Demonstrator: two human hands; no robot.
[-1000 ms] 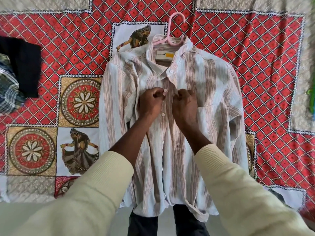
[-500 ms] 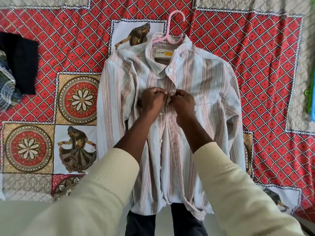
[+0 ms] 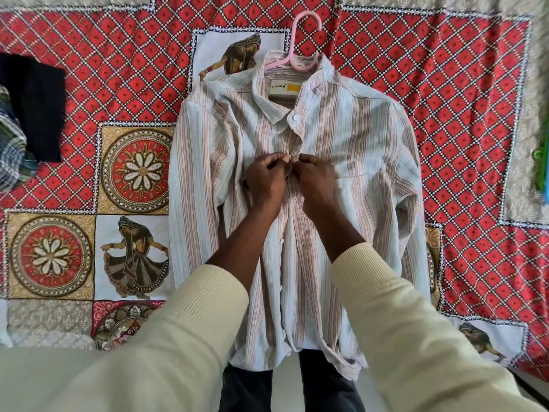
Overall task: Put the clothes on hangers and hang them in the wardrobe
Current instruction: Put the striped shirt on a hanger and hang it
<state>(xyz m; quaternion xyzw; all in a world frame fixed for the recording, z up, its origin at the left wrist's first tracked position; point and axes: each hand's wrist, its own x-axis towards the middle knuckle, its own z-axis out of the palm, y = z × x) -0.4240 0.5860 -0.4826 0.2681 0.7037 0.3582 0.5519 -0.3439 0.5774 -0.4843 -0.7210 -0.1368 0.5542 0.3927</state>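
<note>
The striped shirt (image 3: 341, 162), laid flat on the patterned bedspread (image 3: 445, 84) with the pink hanger (image 3: 300, 59) in its collar, is pinched at the placket by the left hand (image 3: 266, 181) and right hand (image 3: 316, 181), apparently at a button, which could be missed or mismatched if the fabric slips.

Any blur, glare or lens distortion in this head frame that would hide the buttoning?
Head view: even soft light, no glare; wide-angle bending curves the bedspread edges; striped shirt, pink hanger, left hand and right hand are reasonably sharp, though the fingers cover the button itself.
</note>
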